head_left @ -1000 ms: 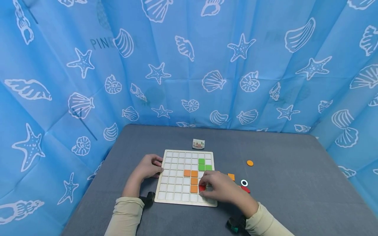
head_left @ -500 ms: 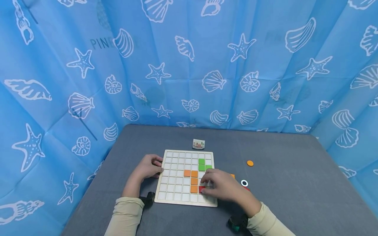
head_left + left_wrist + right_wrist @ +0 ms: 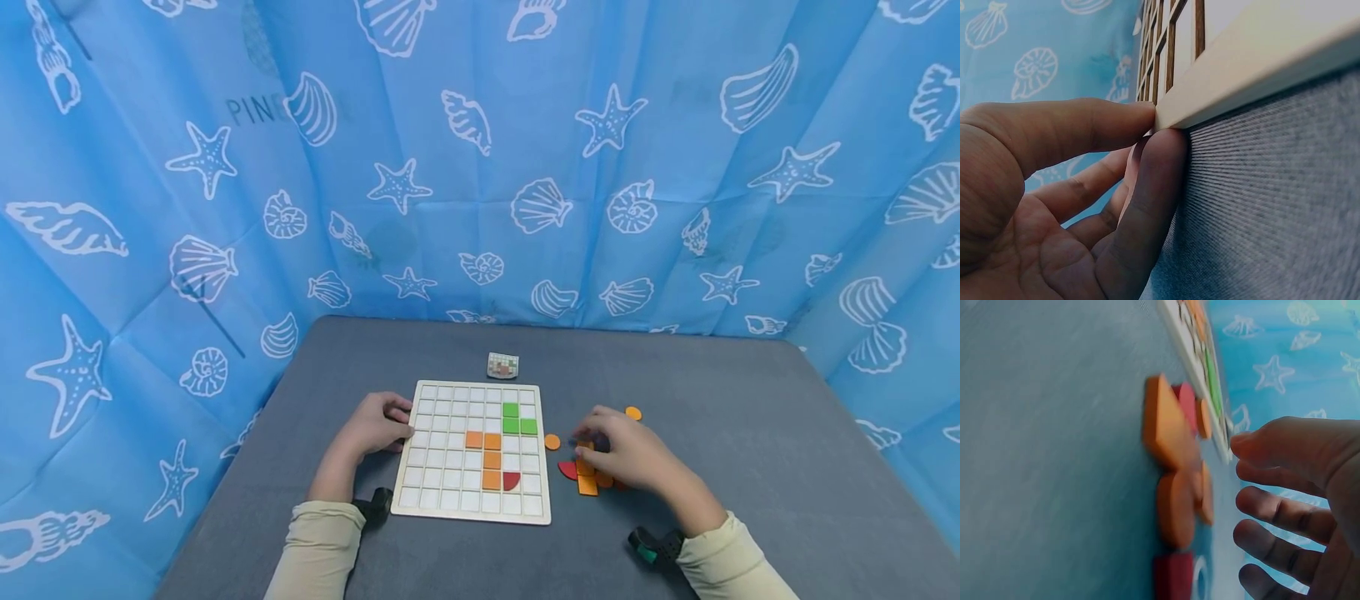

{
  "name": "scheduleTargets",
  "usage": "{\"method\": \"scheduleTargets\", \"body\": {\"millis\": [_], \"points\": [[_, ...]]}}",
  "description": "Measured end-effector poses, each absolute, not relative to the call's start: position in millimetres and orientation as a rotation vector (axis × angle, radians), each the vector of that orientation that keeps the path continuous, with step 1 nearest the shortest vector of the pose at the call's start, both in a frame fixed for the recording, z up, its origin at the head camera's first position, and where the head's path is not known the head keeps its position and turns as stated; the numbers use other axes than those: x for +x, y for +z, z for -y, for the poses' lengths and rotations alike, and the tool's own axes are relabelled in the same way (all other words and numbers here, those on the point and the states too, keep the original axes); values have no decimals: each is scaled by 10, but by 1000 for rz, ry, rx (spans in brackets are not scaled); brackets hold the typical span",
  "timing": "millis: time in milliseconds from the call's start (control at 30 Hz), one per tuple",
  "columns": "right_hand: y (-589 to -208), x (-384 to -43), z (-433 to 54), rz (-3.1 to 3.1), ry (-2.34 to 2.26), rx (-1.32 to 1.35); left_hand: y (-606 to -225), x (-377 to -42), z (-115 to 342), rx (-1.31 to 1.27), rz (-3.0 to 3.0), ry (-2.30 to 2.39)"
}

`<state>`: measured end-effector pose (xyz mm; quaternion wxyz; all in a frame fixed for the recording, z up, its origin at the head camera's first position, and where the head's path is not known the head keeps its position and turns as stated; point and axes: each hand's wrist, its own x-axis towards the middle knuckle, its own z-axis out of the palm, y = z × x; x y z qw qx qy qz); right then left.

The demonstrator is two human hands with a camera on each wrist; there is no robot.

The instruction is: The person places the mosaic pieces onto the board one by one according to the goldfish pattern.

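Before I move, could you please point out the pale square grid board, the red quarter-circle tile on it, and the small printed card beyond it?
Pale square grid board (image 3: 454,458): head view, a bare white square.
Red quarter-circle tile (image 3: 510,481): head view, middle of its face.
Small printed card (image 3: 502,366): head view, its printed face.

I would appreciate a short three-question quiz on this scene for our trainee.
1. How many green tiles lie on the board?
2. True or false: the right hand is holding the board's edge.
3. Which shape is the red piece on the board: A, full circle; B, quarter circle; C, square?

Key:
1. Three.
2. False; the left hand touches the board's edge, while the right hand is by the loose pieces.
3. B.
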<state>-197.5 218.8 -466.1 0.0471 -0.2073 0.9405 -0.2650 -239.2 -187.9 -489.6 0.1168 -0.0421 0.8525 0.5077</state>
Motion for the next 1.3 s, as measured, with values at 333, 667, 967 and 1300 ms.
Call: {"method": "scheduleTargets", "body": {"millis": [333,667,967,1300], "points": [[-4726,-1958,-2289,-2838,-796,-582,-4904,-2401,1892,-132,-2492,1487],[-4742,-1974,-2292,-2860,-779,-615,-4902,-2384,1886,-137,-2496,1488],[-4756,-1994,-2341,-2884,-793,-661,-4865,-2383,1875,-129,-2503,1486],[-4777,-2027,-2367,-2898,-772,-590,-4892,-2398,1881,-129,-2491,1486]]}}
